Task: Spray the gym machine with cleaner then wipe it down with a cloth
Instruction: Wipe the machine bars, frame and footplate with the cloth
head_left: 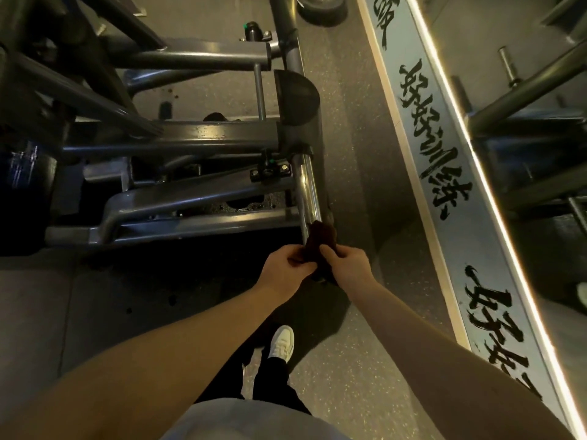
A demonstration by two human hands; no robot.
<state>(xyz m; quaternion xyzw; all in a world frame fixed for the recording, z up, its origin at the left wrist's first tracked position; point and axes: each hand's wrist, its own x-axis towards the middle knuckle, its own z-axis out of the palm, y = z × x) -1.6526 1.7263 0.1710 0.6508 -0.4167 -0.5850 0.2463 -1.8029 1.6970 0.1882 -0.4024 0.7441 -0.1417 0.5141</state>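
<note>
A dark brown cloth is bunched at the near end of a shiny chrome bar on the grey steel gym machine. My left hand pinches the cloth's left edge with curled fingers. My right hand grips its right side. Both hands sit side by side just below the bar's end, and the cloth's lower part is hidden between them. No spray bottle is in view.
The machine's frame tubes fill the upper left, with a black guard above the bar. A mirror wall base with black painted characters runs diagonally on the right. My white shoe stands on the speckled floor.
</note>
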